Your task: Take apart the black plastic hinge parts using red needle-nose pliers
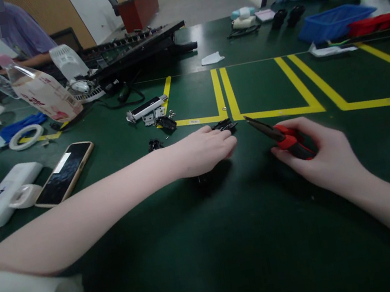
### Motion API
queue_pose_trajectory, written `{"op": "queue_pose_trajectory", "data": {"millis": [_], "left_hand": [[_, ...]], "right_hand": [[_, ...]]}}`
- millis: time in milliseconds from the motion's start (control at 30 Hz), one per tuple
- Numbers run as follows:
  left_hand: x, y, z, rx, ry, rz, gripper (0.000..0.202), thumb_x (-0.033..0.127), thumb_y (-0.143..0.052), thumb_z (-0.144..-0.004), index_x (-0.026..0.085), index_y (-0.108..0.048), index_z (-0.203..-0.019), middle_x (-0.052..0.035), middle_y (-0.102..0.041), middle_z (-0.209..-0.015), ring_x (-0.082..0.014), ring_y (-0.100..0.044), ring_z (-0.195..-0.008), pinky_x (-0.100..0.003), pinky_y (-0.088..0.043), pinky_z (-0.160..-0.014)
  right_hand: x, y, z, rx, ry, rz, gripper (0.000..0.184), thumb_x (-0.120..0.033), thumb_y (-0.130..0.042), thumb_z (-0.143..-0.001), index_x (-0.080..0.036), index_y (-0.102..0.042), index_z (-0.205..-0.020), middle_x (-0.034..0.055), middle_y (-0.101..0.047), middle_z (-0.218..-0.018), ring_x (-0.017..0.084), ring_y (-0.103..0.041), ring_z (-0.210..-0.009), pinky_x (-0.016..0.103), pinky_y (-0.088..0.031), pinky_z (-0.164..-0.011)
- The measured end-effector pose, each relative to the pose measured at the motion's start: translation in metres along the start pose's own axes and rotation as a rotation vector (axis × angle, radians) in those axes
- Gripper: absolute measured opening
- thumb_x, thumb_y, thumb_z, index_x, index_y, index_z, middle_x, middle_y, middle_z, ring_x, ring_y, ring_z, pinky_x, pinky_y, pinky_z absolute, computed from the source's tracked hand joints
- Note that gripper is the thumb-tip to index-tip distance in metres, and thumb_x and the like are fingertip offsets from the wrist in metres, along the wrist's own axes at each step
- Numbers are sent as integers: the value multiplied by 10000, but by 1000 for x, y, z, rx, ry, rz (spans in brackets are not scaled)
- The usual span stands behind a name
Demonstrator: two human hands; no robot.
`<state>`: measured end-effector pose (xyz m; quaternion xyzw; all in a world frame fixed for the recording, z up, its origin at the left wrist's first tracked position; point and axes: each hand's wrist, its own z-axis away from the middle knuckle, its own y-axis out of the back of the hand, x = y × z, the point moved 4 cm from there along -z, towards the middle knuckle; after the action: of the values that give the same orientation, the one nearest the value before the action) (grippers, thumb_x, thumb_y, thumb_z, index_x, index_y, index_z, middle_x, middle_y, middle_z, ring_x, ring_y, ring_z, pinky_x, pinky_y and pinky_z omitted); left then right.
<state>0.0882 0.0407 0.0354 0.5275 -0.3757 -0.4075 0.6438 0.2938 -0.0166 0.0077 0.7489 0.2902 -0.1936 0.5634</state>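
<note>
My left hand (208,149) reaches over the green table with its fingers curled down. A small black part (224,124) shows at its fingertips, mostly hidden by the hand. To the right, my right hand (322,149) is closed around the red and black handles of needle-nose pliers (287,142). Their dark jaws point toward my left hand, apart from the black part. Beyond my left wrist lie another black piece (166,123), a silver and white bar (146,108) and small metal plates (154,117). One more black piece (155,144) rests beside my forearm.
A phone (66,173), a white power bank (5,194) and a tape roll (26,137) lie at left. A bottle (44,94) tilts behind them. Yellow tape (276,113) marks the table. A blue bin (337,21) stands far right. Two people sit across.
</note>
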Motion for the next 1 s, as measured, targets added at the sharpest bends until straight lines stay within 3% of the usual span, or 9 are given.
{"op": "queue_pose_trajectory", "data": {"millis": [167,400,567,667,767,1000], "left_hand": [[-7,21,35,92,25,81,125,116,-521,-1006,158,-631,-1047,-52,-678,-1085,-206,-627,-976,-323,-418,-877],[-14,5,61,-37,78,253,118,167,-575,-1007,176,-691,-1022,-39,-696,-1054,-208,-636,-996,-347,-442,-925],[-22,3,70,32,87,309,339,91,-503,-1001,213,-645,-1284,-63,-649,-1287,-223,-625,-1159,-372,-481,-980],[-21,-3,73,-32,39,350,497,89,-598,-946,227,-562,-1422,-68,-561,-1480,-243,-561,-1318,-387,-473,-1072],[-21,-9,68,-57,38,383,440,156,-651,-946,215,-613,-1381,-66,-606,-1439,-245,-590,-1294,-390,-493,-1070],[-19,-16,44,141,113,261,332,270,-721,-929,210,-700,-1254,-41,-707,-1246,-197,-695,-1080,-315,-560,-886]], "right_hand": [[7,1,0,-12,-57,-30,403,-482,-677,-769,-230,-658,-1082,87,-708,-1002,284,-657,-864,480,-566,-753],[16,-2,-4,-4,-136,-48,426,-504,-694,-746,-237,-673,-1077,92,-722,-1044,327,-683,-958,525,-565,-806],[19,-1,-3,-2,-165,-67,438,-519,-706,-713,-250,-681,-1058,84,-720,-1030,344,-680,-957,560,-559,-815],[21,-1,-3,-6,-175,-85,436,-522,-713,-704,-263,-684,-1053,77,-715,-1038,347,-675,-971,574,-558,-828],[22,0,-3,-6,-191,-102,428,-526,-715,-703,-276,-681,-1050,66,-711,-1038,346,-674,-984,590,-556,-845],[17,2,-4,3,-234,-149,424,-519,-717,-725,-246,-669,-1046,86,-714,-1033,343,-681,-987,605,-550,-888]]}}
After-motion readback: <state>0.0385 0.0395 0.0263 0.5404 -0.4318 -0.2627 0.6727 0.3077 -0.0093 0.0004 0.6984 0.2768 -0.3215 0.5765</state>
